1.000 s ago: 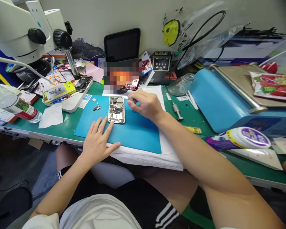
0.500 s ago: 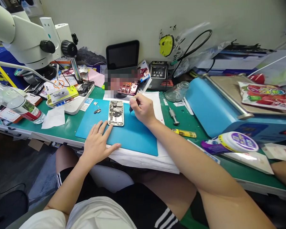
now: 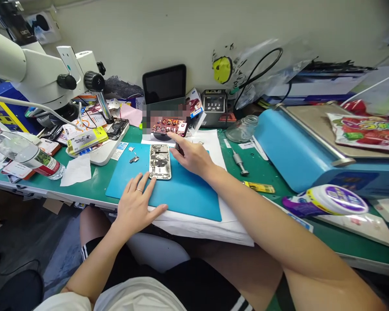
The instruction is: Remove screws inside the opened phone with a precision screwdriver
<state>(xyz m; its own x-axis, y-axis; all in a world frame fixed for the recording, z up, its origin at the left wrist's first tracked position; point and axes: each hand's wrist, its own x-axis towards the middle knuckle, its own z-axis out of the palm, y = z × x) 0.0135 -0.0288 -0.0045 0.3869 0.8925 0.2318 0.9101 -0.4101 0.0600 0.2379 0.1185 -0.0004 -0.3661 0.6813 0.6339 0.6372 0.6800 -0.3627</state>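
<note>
A phone with its back off and its insides bare (image 3: 160, 162) lies on a blue mat (image 3: 184, 196). My left hand (image 3: 136, 201) rests flat and open on the mat, a ring on one finger. Its fingertips are at the phone's lower left corner. Above the mat, my right hand (image 3: 194, 155) keeps a slim dark tool (image 3: 179, 149) in its curled fingers; the tool's kind is mostly hidden. Its index finger points out to the lower edge of a lit phone screen (image 3: 170, 126), and whether it touches I cannot tell. Small loose parts (image 3: 134, 159) lie left of the opened phone.
A microscope (image 3: 48, 73) and a plastic bottle (image 3: 35, 157) stand at the left. On the right are a glass jar (image 3: 243, 128), a grey screwdriver-like tool (image 3: 239, 163), a blue machine (image 3: 278, 151) and a tipped purple-and-white tub (image 3: 327, 200).
My right index finger has stretched out toward the lit screen, and the dark tool has drawn back under the hand. My left hand stays by the opened phone. The whole view has shifted slightly.
</note>
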